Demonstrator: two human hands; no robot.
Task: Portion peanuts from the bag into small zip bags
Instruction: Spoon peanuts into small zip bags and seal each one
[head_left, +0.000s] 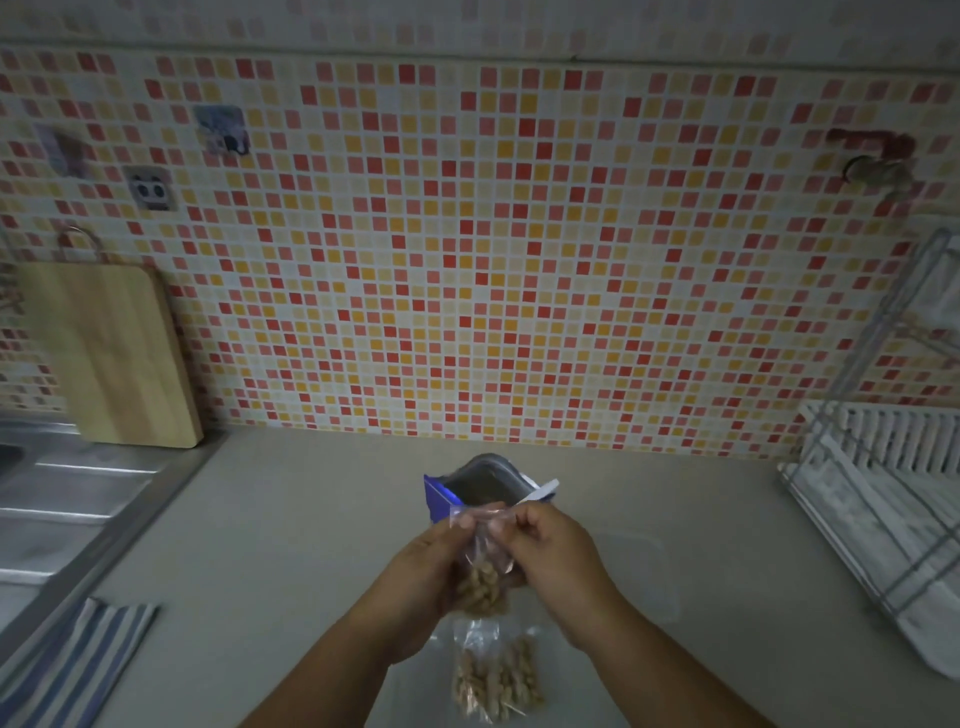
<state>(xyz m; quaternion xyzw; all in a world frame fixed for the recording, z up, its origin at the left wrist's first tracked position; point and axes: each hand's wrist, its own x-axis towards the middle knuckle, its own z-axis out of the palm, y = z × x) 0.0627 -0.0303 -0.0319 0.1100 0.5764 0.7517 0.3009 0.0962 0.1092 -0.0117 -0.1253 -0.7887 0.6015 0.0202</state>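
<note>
- A left hand (428, 571) and a right hand (553, 551) hold a small zip bag (485, 564), partly filled with peanuts, upright above a pale tabletop (291, 545).
- Each grip pinches the bag's clear top edge.
- Just behind stands the open peanut bag (480, 483) (blue outside, silver inside).
- A second filled zip bag (496, 680) lies flat on the tabletop, below the hands.
- A wooden cutting board (114, 353) leans against the tiled wall at left; a dish rack (883, 499) sits at right.

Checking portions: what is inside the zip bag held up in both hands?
Peanuts fill the lower part of the zip bag; its top looks empty. The left hand and right hand pinch its mouth, partly covering its sides.
</note>
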